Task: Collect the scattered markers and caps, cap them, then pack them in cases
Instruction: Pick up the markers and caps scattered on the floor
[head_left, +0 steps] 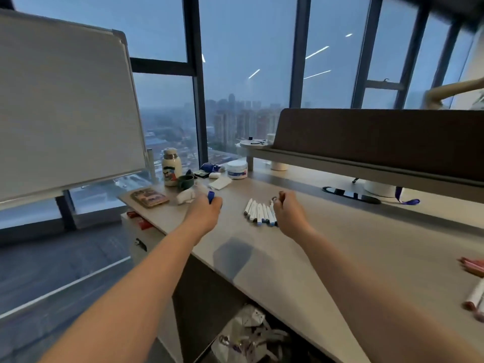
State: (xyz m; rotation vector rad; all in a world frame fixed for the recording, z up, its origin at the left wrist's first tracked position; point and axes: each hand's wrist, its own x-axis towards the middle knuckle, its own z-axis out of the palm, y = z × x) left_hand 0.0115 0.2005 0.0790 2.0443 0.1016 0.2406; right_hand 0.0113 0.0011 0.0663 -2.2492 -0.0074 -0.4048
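Note:
Several white markers with blue ends [259, 213] lie side by side on the grey desk [353, 244]. My left hand [205, 212] hovers left of them and grips a blue marker [211, 196] whose end sticks up above the fingers. To the right of the row, my right hand [288, 213] has its fingers curled and pinches a small dark piece [281, 195] at the fingertips; what it is cannot be made out. More markers with pink and reddish caps [475, 284] lie at the desk's right edge.
At the desk's back left stand a bottle [171, 167], a green cup [185, 182], a white jar [237, 169], crumpled tissue [186, 196] and a flat tin [149, 197]. A whiteboard [65, 113] stands on the left. A dark partition [379, 134] runs along the back. A bag [248, 334] sits under the desk.

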